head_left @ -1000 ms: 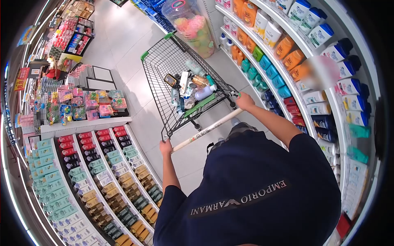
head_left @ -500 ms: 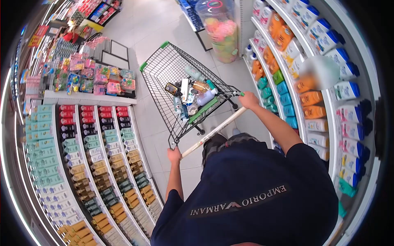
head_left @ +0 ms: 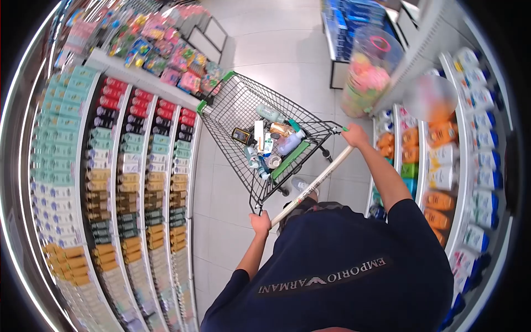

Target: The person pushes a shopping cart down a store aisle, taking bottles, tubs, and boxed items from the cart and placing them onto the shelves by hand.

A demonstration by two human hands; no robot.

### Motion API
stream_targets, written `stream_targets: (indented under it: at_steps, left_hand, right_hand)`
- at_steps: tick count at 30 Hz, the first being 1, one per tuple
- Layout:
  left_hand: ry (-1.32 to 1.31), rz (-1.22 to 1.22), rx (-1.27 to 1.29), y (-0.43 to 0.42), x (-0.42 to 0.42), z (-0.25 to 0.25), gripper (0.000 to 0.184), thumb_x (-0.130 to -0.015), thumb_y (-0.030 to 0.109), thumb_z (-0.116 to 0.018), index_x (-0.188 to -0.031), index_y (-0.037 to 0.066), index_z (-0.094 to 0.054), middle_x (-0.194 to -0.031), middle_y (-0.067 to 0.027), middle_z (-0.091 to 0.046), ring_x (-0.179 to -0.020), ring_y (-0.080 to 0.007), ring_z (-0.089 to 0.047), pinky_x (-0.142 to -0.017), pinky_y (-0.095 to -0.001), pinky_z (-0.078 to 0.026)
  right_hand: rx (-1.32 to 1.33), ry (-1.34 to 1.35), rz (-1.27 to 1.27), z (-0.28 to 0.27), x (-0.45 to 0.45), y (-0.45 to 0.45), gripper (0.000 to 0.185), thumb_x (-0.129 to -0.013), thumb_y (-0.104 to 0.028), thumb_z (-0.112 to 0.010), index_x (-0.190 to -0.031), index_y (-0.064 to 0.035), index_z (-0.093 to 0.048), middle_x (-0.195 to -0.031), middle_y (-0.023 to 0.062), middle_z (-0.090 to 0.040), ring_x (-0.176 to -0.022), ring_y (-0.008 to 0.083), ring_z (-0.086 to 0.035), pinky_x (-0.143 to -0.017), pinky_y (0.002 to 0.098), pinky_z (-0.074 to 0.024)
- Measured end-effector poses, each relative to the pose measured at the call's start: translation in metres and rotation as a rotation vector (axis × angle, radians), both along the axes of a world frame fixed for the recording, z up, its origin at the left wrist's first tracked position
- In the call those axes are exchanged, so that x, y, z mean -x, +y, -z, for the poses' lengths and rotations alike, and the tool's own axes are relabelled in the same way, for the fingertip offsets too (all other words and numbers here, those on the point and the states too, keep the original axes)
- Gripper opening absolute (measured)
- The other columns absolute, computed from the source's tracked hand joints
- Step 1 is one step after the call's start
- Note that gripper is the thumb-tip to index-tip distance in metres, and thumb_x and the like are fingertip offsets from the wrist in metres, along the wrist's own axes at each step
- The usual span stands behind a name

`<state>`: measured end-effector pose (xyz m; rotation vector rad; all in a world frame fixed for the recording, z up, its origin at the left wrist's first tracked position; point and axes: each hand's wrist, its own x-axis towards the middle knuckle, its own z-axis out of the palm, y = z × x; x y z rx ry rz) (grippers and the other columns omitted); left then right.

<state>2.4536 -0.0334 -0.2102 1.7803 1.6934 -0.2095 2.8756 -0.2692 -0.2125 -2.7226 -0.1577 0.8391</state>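
A wire shopping cart (head_left: 227,119) with green corner pieces stands in front of me, turned slightly to the left. My left hand (head_left: 259,222) is closed around the near left end of its pale handlebar (head_left: 310,188). At the handlebar's other end, by a green cap, my right hand (head_left: 355,135) grips it too. Inside the basket lie a pale green bottle (head_left: 269,113), a lilac bottle (head_left: 291,143), a white box (head_left: 259,134), a black-and-yellow pack (head_left: 241,135) and several other toiletries. A green strip (head_left: 291,160) runs along the cart's near edge.
Shelves of boxed and bottled products (head_left: 119,182) line the left side. Lotion bottles fill the shelf (head_left: 442,177) on the right. A clear bin of colourful puffs (head_left: 365,80) stands ahead on the right, near a blue display (head_left: 354,22). Colourful hanging packs (head_left: 166,47) are ahead on the left.
The view has swung, so the shelves and displays sit turned in it. The cart and both hands appear slightly farther right and lower. Both hands keep their hold on the handlebar.
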Motion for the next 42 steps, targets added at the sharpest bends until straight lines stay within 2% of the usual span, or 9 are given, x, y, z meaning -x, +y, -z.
stream_targets:
  at_steps: [2, 4, 8, 13, 20, 24, 27, 35, 42]
  left_hand:
    - [0.019, -0.043, 0.03, 0.003, -0.01, -0.005, 0.05, -0.078, 0.03, -0.063, -0.102, -0.009, -0.045, -0.096, -0.0314, -0.06, -0.094, -0.0448, -0.06, -0.086, -0.0476, -0.046]
    - [-0.023, -0.107, 0.037, 0.013, -0.014, -0.006, 0.05, -0.078, 0.031, -0.063, -0.102, -0.009, -0.044, -0.095, -0.0314, -0.06, -0.093, -0.0451, -0.06, -0.085, -0.0479, -0.046]
    - [-0.079, -0.179, 0.051, 0.026, -0.029, -0.009, 0.052, -0.078, 0.032, -0.063, -0.103, -0.008, -0.042, -0.094, -0.0311, -0.061, -0.091, -0.046, -0.06, -0.084, -0.0485, -0.046]
    - [-0.061, -0.245, 0.052, 0.056, -0.038, -0.022, 0.048, -0.08, 0.029, -0.062, -0.107, -0.004, -0.042, -0.094, -0.0285, -0.062, -0.09, -0.0447, -0.061, -0.082, -0.0486, -0.047]
    - [-0.23, -0.551, 0.034, 0.08, -0.029, 0.01, 0.04, -0.079, 0.025, -0.063, -0.103, -0.003, -0.045, -0.094, -0.0258, -0.061, -0.091, -0.0394, -0.061, -0.081, -0.0462, -0.046]
    - [-0.246, -0.653, 0.008, 0.098, -0.038, -0.012, 0.028, -0.079, 0.02, -0.062, -0.091, -0.002, -0.049, -0.084, -0.0204, -0.059, -0.079, -0.0338, -0.059, -0.073, -0.0441, -0.045]
    - [-0.34, -0.715, 0.057, 0.107, -0.046, -0.007, 0.014, -0.079, 0.01, -0.056, -0.089, 0.003, -0.047, -0.077, -0.009, -0.051, -0.071, -0.0201, -0.05, -0.064, -0.0384, -0.042]
    - [-0.511, -1.079, 0.147, 0.115, -0.039, -0.014, 0.011, -0.079, 0.008, -0.054, -0.087, 0.009, -0.046, -0.073, -0.0039, -0.046, -0.064, -0.0163, -0.046, -0.048, -0.0341, -0.039]
    - [-0.603, -1.3, 0.105, 0.092, -0.042, -0.019, 0.011, -0.078, 0.008, -0.051, -0.086, 0.014, -0.046, -0.07, 0.0, -0.045, -0.055, -0.0124, -0.042, -0.039, -0.0282, -0.031]
  right_hand:
    - [-0.015, -0.031, -0.054, 0.005, -0.021, 0.027, 0.04, -0.077, -0.04, -0.057, -0.1, -0.0076, -0.063, -0.103, 0.017, -0.065, -0.098, 0.0345, -0.062, -0.083, 0.0444, -0.0493]
    - [-0.089, -0.116, -0.064, 0.007, -0.038, 0.058, 0.031, -0.074, -0.034, -0.063, -0.082, -0.0045, -0.061, -0.087, 0.0174, -0.066, -0.086, 0.0332, -0.063, -0.075, 0.0411, -0.0497]
    - [-0.065, -0.05, -0.187, 0.028, -0.086, 0.112, 0.036, -0.074, -0.038, -0.062, -0.091, -0.0058, -0.061, -0.089, 0.0152, -0.068, -0.09, 0.0323, -0.064, -0.079, 0.0428, -0.0496]
    - [-0.287, 0.038, -0.153, 0.01, -0.106, 0.193, 0.025, -0.073, -0.025, -0.066, -0.075, -0.0043, -0.052, -0.071, 0.0115, -0.067, -0.069, 0.0228, -0.066, -0.068, 0.0366, -0.0507]
    - [-0.384, 0.153, -0.283, 0.028, -0.135, 0.29, 0.022, -0.071, -0.021, -0.066, -0.074, -0.0041, -0.053, -0.07, 0.0122, -0.066, -0.067, 0.0221, -0.066, -0.065, 0.0355, -0.0504]
    - [-0.324, 0.219, -0.409, 0.021, -0.143, 0.349, 0.022, -0.072, -0.022, -0.065, -0.077, -0.0025, -0.057, -0.071, 0.0132, -0.066, -0.068, 0.0225, -0.066, -0.066, 0.0356, -0.0504]
    - [-0.313, 0.261, -0.53, 0.031, -0.153, 0.392, 0.022, -0.073, -0.021, -0.064, -0.08, -0.0005, -0.058, -0.071, 0.0135, -0.064, -0.067, 0.0216, -0.063, -0.065, 0.0357, -0.0492]
    - [-0.291, 0.169, -0.828, 0.03, -0.13, 0.463, 0.038, -0.073, -0.024, -0.064, -0.097, 0.0052, -0.058, -0.087, 0.023, -0.064, -0.084, 0.0342, -0.063, -0.076, 0.0404, -0.0485]
    - [-0.221, 0.28, -0.973, 0.031, -0.112, 0.508, 0.05, -0.073, -0.026, -0.063, -0.11, 0.0054, -0.055, -0.092, 0.0227, -0.065, -0.083, 0.0327, -0.064, -0.077, 0.0397, -0.049]
